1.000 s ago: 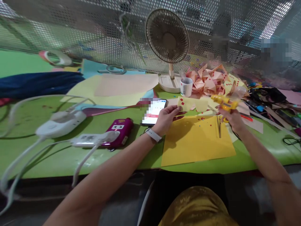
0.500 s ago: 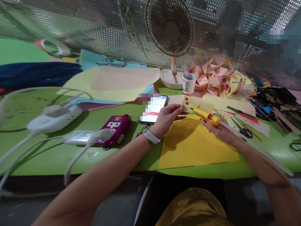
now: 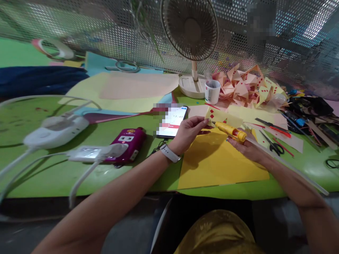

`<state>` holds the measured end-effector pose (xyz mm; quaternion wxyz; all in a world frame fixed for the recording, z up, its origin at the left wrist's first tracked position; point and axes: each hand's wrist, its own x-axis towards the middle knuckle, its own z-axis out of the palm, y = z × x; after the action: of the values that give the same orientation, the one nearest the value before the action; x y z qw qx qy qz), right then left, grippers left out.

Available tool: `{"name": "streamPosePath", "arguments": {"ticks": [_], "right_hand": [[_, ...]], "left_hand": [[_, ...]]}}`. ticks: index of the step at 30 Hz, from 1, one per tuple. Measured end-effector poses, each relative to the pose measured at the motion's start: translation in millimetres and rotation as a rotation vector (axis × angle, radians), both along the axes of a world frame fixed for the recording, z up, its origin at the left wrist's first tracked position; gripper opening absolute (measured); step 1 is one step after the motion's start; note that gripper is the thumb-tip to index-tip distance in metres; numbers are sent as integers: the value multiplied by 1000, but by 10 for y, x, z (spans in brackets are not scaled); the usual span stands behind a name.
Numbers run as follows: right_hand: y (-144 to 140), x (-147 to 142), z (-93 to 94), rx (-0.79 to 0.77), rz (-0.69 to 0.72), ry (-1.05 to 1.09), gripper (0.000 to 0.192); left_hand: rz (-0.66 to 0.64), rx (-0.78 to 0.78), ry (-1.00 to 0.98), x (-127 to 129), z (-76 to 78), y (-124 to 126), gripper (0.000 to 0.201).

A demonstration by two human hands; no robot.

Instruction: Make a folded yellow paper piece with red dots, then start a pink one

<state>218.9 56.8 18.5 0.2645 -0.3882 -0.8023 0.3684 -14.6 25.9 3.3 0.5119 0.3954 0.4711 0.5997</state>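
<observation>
The card (image 3: 217, 114), at the middle of the work area beyond the sheet (image 3: 212, 169), bears two red diamonds near its left end; much of the face to their right looks bare, so it seems only part-decorated. The left hand (image 3: 189, 132) has thumb and fingers pinched together on its near-left corner. From four o'clock the right hand (image 3: 245, 146) wraps the glue gun (image 3: 230, 132), nozzle at that corner; whether it touches, or any glue is down, I cannot tell. At one o'clock lies a heap of folded pieces (image 3: 239, 84), many dotted with diamonds, apparently done. The cup (image 3: 212, 94) stands at twelve, phone (image 3: 174, 121) at nine, scissors (image 3: 277, 148) at four on the bench (image 3: 156, 165).
</observation>
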Motion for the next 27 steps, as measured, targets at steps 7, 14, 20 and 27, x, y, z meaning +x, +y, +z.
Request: {"name": "streamPosePath", "arguments": {"ticks": [7, 14, 20, 27], "right_hand": [[16, 28, -14, -22, 16, -48, 33], [-4, 8, 10, -30, -12, -32, 33], [7, 15, -21, 6, -24, -41, 31], [-28, 8, 28, 86, -38, -87, 30]], "left_hand": [[20, -17, 21, 9, 8, -6, 29], [23, -15, 35, 14, 19, -15, 28], [20, -3, 51, 18, 14, -19, 29], [39, 23, 100, 19, -3, -9, 19]]}}
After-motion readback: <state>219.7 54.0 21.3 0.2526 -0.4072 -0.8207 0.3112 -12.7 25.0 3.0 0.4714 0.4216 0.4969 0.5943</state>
